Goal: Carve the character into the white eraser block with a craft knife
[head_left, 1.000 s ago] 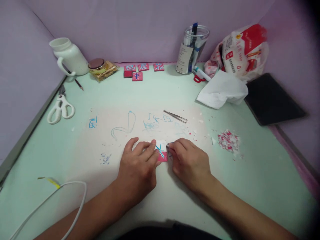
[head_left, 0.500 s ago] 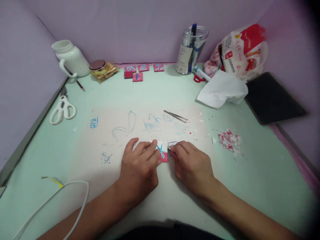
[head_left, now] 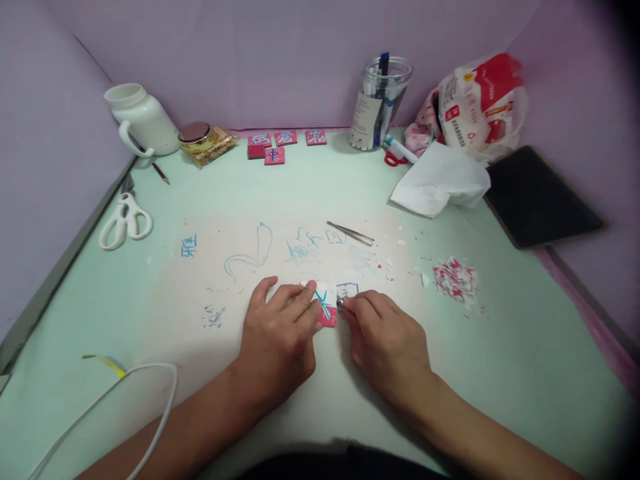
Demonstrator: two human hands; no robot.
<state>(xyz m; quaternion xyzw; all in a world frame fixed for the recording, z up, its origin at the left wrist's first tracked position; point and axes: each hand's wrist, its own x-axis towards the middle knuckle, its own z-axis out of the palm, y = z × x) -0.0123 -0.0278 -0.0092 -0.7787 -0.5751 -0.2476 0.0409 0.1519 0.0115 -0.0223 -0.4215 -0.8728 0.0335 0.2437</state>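
A small square tile (head_left: 329, 319), part white and part pink with blue character strokes, lies on the pale tabletop in front of me. My left hand (head_left: 280, 327) holds it down by its left side, fingertips on top. From the right, my right hand (head_left: 387, 340) pinches a small shiny metal tool (head_left: 341, 303) whose tip is at the tile's right edge. Most of that tool is hidden by the fingers, so its kind is unclear. Beyond the hands lie tweezers (head_left: 350, 233). A square outline drawn in dark ink (head_left: 349, 289) shows beside the tile.
Pink and white shavings (head_left: 455, 281) are heaped to the right, near a black tablet (head_left: 543, 197) and white tissue (head_left: 440, 180). White scissors (head_left: 125, 220) and a looped cable (head_left: 170, 393) are leftward. Pink tiles (head_left: 274, 156), a pen jar (head_left: 380, 103) and a white jug (head_left: 140, 120) stand behind.
My right hand and the metal tool have moved down along the tile's right edge, uncovering more of the drawn outline. My left hand stays on the tile. The view shifts slightly.
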